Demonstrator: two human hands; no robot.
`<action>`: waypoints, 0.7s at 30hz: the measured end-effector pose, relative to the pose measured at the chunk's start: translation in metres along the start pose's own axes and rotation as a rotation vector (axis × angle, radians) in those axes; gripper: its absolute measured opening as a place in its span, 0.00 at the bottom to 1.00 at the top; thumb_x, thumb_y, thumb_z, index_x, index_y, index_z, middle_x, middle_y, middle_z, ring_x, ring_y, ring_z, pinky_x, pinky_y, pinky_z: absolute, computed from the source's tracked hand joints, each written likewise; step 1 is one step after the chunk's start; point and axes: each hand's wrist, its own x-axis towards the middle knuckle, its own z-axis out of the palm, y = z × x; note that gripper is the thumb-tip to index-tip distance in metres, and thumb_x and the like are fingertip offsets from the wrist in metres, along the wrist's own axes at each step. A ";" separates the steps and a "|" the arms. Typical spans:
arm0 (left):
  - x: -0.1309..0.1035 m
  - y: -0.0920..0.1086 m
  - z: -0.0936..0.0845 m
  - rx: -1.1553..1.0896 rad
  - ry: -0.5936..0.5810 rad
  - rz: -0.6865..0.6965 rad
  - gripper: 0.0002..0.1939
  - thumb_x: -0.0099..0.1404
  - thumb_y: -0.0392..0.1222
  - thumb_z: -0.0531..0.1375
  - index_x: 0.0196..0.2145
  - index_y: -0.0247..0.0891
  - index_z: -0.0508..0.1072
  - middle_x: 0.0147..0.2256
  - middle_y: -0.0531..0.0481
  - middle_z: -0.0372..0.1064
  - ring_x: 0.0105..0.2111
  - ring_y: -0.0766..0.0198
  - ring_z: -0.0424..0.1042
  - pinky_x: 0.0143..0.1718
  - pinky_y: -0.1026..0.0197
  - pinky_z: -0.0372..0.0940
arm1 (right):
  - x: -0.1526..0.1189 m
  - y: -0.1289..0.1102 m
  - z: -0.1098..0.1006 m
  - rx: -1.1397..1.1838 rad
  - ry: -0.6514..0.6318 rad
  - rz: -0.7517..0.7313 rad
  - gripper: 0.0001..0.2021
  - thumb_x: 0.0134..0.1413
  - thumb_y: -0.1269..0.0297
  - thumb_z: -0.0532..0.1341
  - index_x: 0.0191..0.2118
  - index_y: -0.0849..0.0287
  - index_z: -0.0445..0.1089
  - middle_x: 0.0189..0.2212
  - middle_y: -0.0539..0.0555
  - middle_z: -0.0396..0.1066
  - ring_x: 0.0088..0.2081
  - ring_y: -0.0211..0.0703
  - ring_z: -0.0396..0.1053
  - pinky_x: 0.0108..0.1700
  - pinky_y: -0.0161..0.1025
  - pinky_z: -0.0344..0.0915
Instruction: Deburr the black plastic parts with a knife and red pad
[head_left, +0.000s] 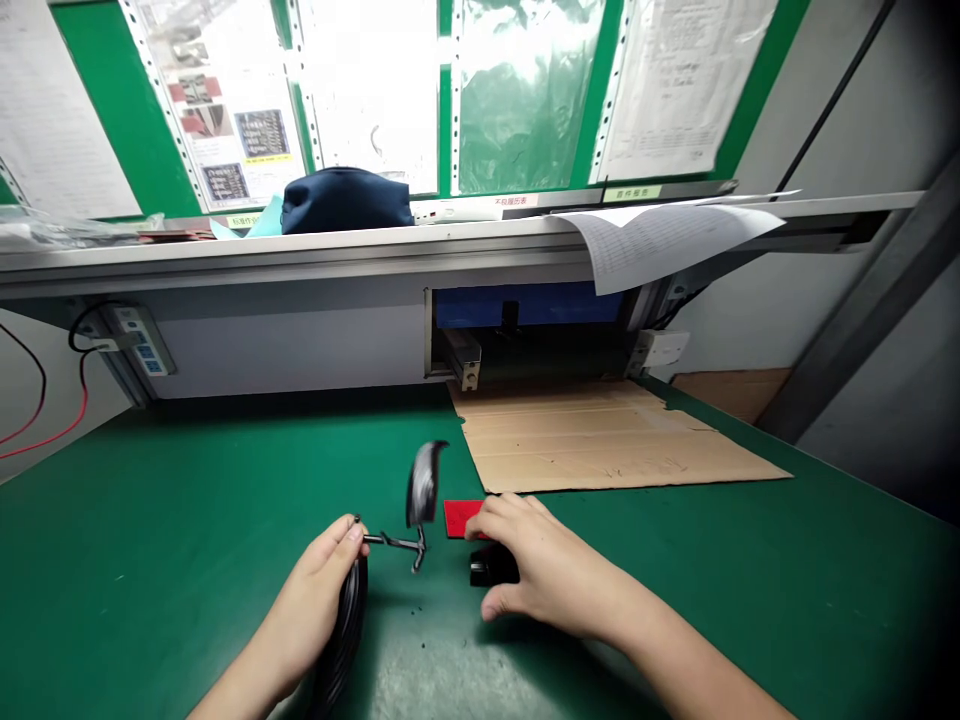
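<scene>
My left hand (330,570) is closed, thumb and finger pinching the end of a thin black cable (394,543). Beneath that hand hangs a thick coiled bundle of black cable (346,630). The thin length runs right to a small T-shaped junction. Above the junction stands a curved, shiny black piece (424,485), blurred by motion. My right hand (529,570) has its thumb and fingers spread in a curve around a small black object (491,566); whether they touch it I cannot tell. Behind those fingers lies a flat red piece (459,518), partly covered.
A flat cardboard sheet (600,450) covers the back right of the green table (187,510). Above runs a shelf (300,260) with a dark blue pouch (345,200) and a drooping paper (667,240). A power strip (145,340) and red and black wires are at left.
</scene>
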 end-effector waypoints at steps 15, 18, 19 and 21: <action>-0.013 0.006 0.015 0.021 -0.313 -0.092 0.18 0.65 0.57 0.54 0.30 0.38 0.66 0.27 0.55 0.57 0.28 0.65 0.54 0.32 0.64 0.51 | -0.001 -0.026 0.018 -0.120 0.006 0.026 0.08 0.48 0.70 0.60 0.24 0.57 0.60 0.22 0.46 0.68 0.24 0.38 0.62 0.31 0.37 0.55; -0.010 0.004 0.024 -0.185 -0.084 -0.118 0.16 0.65 0.55 0.55 0.32 0.39 0.65 0.28 0.55 0.60 0.28 0.66 0.58 0.32 0.65 0.52 | 0.005 -0.025 0.014 -0.031 0.238 0.297 0.08 0.58 0.59 0.57 0.30 0.55 0.63 0.25 0.49 0.70 0.26 0.43 0.64 0.31 0.39 0.59; -0.010 0.003 0.027 -0.265 -0.088 -0.072 0.15 0.65 0.54 0.56 0.32 0.39 0.64 0.29 0.54 0.62 0.30 0.66 0.61 0.35 0.64 0.55 | 0.006 -0.028 0.015 0.060 0.235 0.289 0.09 0.58 0.55 0.58 0.34 0.54 0.65 0.27 0.49 0.71 0.28 0.43 0.66 0.31 0.39 0.61; -0.011 0.001 0.033 -0.427 -0.214 -0.020 0.14 0.63 0.51 0.60 0.31 0.38 0.62 0.30 0.53 0.64 0.32 0.65 0.66 0.39 0.61 0.58 | 0.007 -0.034 0.024 0.128 0.150 0.148 0.16 0.53 0.54 0.64 0.45 0.53 0.66 0.36 0.51 0.73 0.34 0.45 0.70 0.36 0.40 0.66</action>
